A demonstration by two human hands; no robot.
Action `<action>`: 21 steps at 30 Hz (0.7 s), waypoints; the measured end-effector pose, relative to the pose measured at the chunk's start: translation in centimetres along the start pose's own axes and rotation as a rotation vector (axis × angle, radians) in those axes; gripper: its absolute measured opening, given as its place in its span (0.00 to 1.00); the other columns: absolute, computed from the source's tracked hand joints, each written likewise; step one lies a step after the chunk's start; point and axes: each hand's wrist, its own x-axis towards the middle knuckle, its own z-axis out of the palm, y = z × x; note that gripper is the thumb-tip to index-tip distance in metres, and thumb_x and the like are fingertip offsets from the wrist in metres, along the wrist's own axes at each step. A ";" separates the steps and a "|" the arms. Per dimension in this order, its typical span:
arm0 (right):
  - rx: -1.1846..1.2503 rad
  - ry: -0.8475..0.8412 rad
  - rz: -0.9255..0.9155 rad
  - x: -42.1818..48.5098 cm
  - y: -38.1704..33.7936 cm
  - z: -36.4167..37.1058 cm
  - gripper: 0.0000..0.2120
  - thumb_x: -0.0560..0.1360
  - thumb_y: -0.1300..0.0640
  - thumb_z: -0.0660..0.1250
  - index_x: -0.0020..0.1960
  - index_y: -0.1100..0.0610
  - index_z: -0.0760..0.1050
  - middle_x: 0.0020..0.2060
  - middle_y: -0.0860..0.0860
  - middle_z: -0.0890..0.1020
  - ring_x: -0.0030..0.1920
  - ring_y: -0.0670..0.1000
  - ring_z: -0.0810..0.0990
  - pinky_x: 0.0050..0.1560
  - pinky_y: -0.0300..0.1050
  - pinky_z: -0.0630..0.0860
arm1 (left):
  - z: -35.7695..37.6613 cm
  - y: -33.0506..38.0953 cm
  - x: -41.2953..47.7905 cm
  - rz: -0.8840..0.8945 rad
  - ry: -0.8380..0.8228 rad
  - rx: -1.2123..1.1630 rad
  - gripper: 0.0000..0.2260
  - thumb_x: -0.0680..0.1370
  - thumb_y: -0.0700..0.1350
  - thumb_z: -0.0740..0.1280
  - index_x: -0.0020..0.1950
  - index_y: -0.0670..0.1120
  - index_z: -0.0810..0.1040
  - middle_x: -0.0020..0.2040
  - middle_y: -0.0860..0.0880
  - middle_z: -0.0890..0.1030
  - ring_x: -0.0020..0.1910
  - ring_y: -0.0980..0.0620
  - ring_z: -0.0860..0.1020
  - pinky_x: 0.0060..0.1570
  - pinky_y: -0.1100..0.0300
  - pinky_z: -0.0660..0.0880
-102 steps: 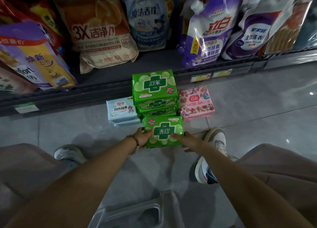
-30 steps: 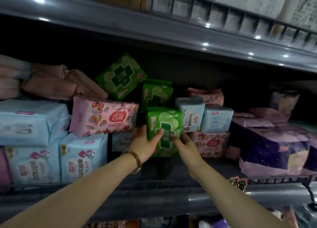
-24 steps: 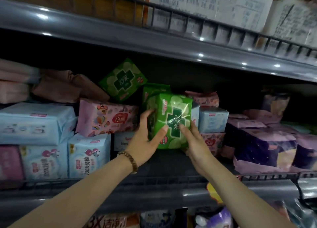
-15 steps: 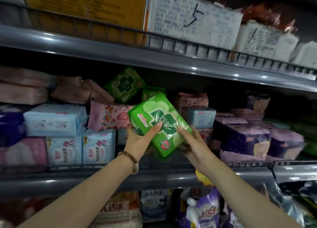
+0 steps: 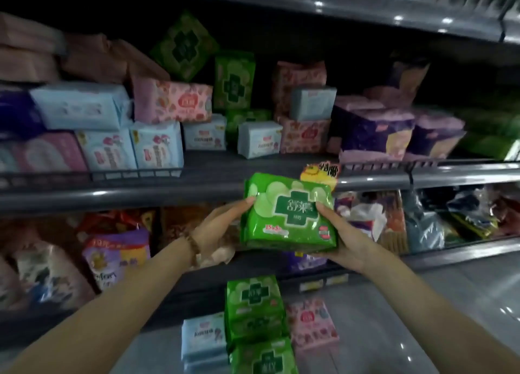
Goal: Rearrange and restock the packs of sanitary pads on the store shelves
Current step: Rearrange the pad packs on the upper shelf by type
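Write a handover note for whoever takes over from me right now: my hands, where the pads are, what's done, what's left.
The left hand grips the left edge of the held green pack. The right hand grips its right side and supports it from below.
The pack is in the air in front of the shelf edge, not shelved.
Done: shelved green packs stand among blue and pink ones.
Left: shelve the held pack, probably beside those. Then the floor stock: the floor green stack, the floor blue pack and the floor pink pack.
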 end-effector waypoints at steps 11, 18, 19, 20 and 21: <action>-0.111 0.069 0.525 1.6 19.2 -2.8 0.22 0.70 0.46 0.72 0.60 0.57 0.79 0.50 0.58 0.85 0.50 0.57 0.84 0.54 0.57 0.79 | -1.7 -20.2 -2.5 -0.751 0.007 0.250 0.28 0.68 0.67 0.66 0.59 0.49 0.76 0.52 0.47 0.82 0.51 0.47 0.80 0.55 0.48 0.78; -0.085 0.103 0.675 2.4 22.5 -4.2 0.12 0.76 0.50 0.69 0.56 0.55 0.76 0.47 0.55 0.82 0.46 0.54 0.81 0.36 0.47 0.78 | -2.4 -26.3 -2.0 -0.798 0.065 0.175 0.27 0.72 0.65 0.66 0.65 0.50 0.72 0.59 0.46 0.80 0.56 0.45 0.80 0.54 0.48 0.79; -0.081 0.106 0.667 2.6 22.6 -4.2 0.10 0.76 0.52 0.68 0.54 0.55 0.76 0.45 0.55 0.83 0.45 0.54 0.81 0.37 0.48 0.77 | -2.2 -26.6 -2.0 -0.797 0.067 0.153 0.27 0.72 0.64 0.68 0.65 0.50 0.72 0.59 0.46 0.80 0.57 0.46 0.80 0.54 0.48 0.79; -0.091 0.110 0.659 2.9 22.8 -4.4 0.08 0.77 0.53 0.68 0.54 0.54 0.75 0.44 0.54 0.83 0.44 0.54 0.82 0.37 0.48 0.77 | -2.1 -26.8 -2.0 -0.793 0.085 0.139 0.25 0.73 0.61 0.68 0.64 0.49 0.72 0.59 0.46 0.80 0.56 0.46 0.80 0.52 0.49 0.79; -0.113 0.111 0.650 3.1 22.9 -4.5 0.08 0.77 0.53 0.67 0.55 0.53 0.75 0.44 0.54 0.83 0.45 0.54 0.81 0.38 0.48 0.77 | -2.3 -27.2 -1.9 -0.783 0.099 0.132 0.23 0.74 0.58 0.68 0.64 0.48 0.72 0.58 0.46 0.80 0.55 0.46 0.80 0.51 0.50 0.80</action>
